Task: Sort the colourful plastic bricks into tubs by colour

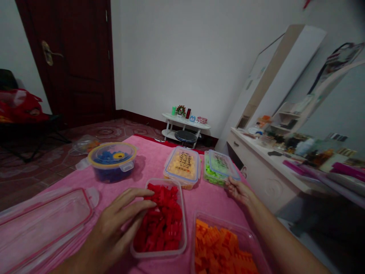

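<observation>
My left hand reaches over the left rim of a clear box of red building blocks. Its fingers are stretched out and apart, holding nothing I can see. At the far right, my right hand has its fingers closed on the near corner of a blue-edged lid. That lid sits askew over a clear box of green blocks, part of which shows at the left. A box of orange blocks stands without a lid at the front right.
A lidded box of pale yellow blocks stands in the middle. To its left is a round lidded tub of blue pieces. A red-edged lid lies on the pink cloth. A cluttered dresser borders the right side.
</observation>
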A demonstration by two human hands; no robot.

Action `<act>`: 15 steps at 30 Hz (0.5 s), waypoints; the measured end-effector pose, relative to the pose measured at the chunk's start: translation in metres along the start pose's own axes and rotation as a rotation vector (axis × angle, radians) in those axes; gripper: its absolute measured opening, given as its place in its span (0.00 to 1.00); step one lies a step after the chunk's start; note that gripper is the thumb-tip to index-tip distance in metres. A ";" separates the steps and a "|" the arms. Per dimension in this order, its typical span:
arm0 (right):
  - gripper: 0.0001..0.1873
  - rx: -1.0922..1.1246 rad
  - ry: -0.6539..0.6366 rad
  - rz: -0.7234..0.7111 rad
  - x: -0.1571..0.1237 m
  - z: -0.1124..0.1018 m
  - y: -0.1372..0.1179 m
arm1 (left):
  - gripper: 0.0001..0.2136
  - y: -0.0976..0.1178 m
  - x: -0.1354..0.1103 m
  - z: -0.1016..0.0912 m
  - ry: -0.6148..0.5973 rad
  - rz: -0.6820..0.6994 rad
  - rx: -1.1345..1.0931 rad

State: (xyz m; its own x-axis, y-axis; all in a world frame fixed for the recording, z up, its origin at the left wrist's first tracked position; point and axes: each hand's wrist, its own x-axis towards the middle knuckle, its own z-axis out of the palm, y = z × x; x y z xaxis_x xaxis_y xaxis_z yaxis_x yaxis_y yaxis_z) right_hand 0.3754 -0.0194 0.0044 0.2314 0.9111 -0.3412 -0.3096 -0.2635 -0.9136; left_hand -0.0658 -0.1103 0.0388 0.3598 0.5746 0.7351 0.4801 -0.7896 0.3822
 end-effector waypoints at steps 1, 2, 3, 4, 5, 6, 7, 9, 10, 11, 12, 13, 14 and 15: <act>0.11 -0.007 0.013 -0.006 0.000 0.001 0.000 | 0.14 -0.006 -0.002 0.003 0.018 -0.033 -0.005; 0.11 -0.013 0.031 -0.010 0.000 0.002 0.000 | 0.13 -0.012 -0.005 0.006 0.029 -0.073 -0.014; 0.12 -0.018 0.047 -0.013 0.000 0.003 0.000 | 0.12 -0.016 -0.008 0.009 0.032 -0.114 -0.023; 0.13 -0.025 0.056 -0.016 -0.001 0.005 0.001 | 0.12 -0.020 -0.011 0.013 0.025 -0.149 -0.032; 0.13 -0.033 0.064 -0.015 -0.002 0.007 0.001 | 0.12 -0.023 -0.014 0.017 0.013 -0.180 -0.040; 0.13 -0.042 0.073 -0.013 -0.003 0.008 0.001 | 0.12 -0.026 -0.018 0.020 -0.002 -0.201 -0.048; 0.14 -0.053 0.082 -0.010 -0.004 0.009 0.001 | 0.12 -0.028 -0.021 0.022 -0.019 -0.216 -0.057; 0.13 -0.081 0.105 -0.007 -0.006 0.009 0.001 | 0.13 -0.030 -0.025 0.025 -0.048 -0.245 -0.076; 0.13 -0.099 0.119 -0.007 -0.007 0.008 0.002 | 0.13 -0.030 -0.026 0.026 -0.061 -0.258 -0.086; 0.13 -0.123 0.139 -0.005 -0.007 0.006 0.002 | 0.13 -0.030 -0.026 0.026 -0.072 -0.269 -0.097; 0.13 -0.151 0.161 -0.001 -0.008 0.004 0.003 | 0.13 -0.029 -0.027 0.026 -0.081 -0.279 -0.107; 0.13 -0.177 0.183 0.006 -0.009 0.002 0.004 | 0.13 -0.028 -0.027 0.026 -0.082 -0.290 -0.115; 0.14 -0.220 0.204 0.018 -0.011 0.000 0.006 | 0.13 -0.028 -0.027 0.026 -0.080 -0.301 -0.124; 0.16 -0.286 0.216 0.038 -0.013 0.000 0.008 | 0.13 -0.027 -0.026 0.026 -0.074 -0.315 -0.132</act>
State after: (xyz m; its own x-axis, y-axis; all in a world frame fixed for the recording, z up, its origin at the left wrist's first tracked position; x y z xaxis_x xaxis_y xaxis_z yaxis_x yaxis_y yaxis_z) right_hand 0.3706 -0.0331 0.0018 0.4233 0.8190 -0.3874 -0.0581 -0.4021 -0.9137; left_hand -0.0671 -0.0984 -0.0059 0.2698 0.8048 0.5287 0.4712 -0.5892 0.6564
